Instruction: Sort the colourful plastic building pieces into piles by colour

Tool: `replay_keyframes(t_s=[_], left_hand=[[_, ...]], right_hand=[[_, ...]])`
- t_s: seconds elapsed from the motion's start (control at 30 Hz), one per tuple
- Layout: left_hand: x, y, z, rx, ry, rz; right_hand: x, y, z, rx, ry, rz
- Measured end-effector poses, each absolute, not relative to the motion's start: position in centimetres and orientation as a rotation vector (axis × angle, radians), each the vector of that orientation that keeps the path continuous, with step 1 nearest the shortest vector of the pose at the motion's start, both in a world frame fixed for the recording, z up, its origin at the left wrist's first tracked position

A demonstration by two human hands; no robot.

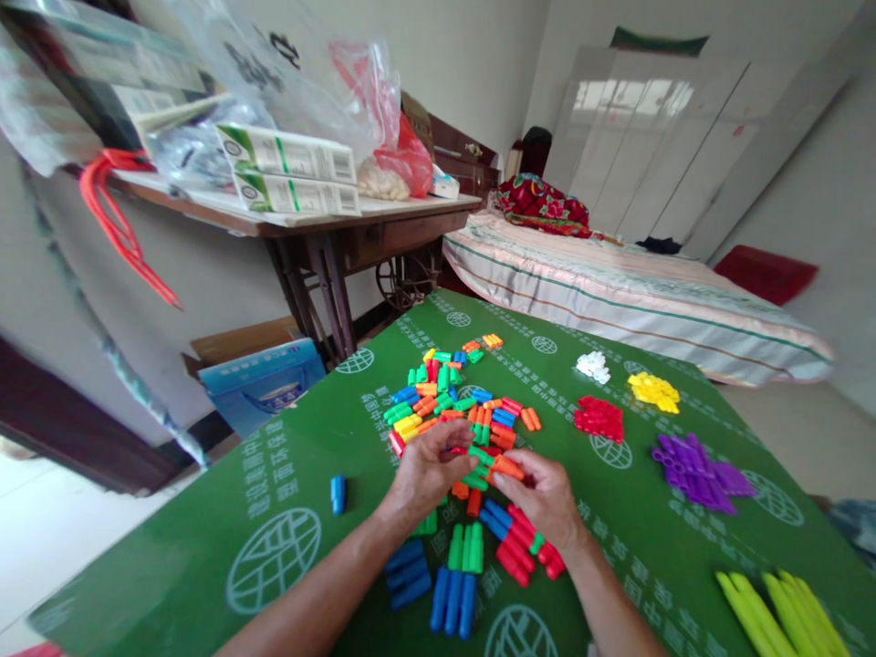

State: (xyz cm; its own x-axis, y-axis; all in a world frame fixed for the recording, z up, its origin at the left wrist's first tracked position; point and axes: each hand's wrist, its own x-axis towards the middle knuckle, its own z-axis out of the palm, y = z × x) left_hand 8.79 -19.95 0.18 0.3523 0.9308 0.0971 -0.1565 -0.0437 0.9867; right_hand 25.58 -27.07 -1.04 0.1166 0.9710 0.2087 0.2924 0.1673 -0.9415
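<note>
My left hand (438,464) is curled over the middle of the pile, its thumb against green bullet-shaped plastic toy pieces (477,467). My right hand (548,493) pinches an orange bullet-shaped piece (507,467) between thumb and fingers, its end meeting the green pieces. Whether they are joined I cannot tell. Beyond my hands spreads a mixed heap of orange, green, blue, red and yellow pieces. Nearer me lie green pieces (466,547) lined up with blue pieces (453,602), more blue pieces (408,573) to their left, and red pieces (513,558) by my right wrist.
On the green board (287,484) at the right lie white pieces (592,367), yellow pieces (654,392), red pieces (599,418), purple pieces (698,470) and lime-green pieces (780,611). One blue piece (338,494) stands apart at left. A cluttered table (403,219) and bed (636,283) stand behind.
</note>
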Motion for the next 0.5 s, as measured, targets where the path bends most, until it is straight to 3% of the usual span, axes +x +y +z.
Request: replay_keyframes(t_s=[0.5], left_hand=[[8.04,-19.9,0.72,1.286,0.782,0.924]], right_hand=[[26.12,-27.21,-1.14,-1.338,-1.332,0.867]])
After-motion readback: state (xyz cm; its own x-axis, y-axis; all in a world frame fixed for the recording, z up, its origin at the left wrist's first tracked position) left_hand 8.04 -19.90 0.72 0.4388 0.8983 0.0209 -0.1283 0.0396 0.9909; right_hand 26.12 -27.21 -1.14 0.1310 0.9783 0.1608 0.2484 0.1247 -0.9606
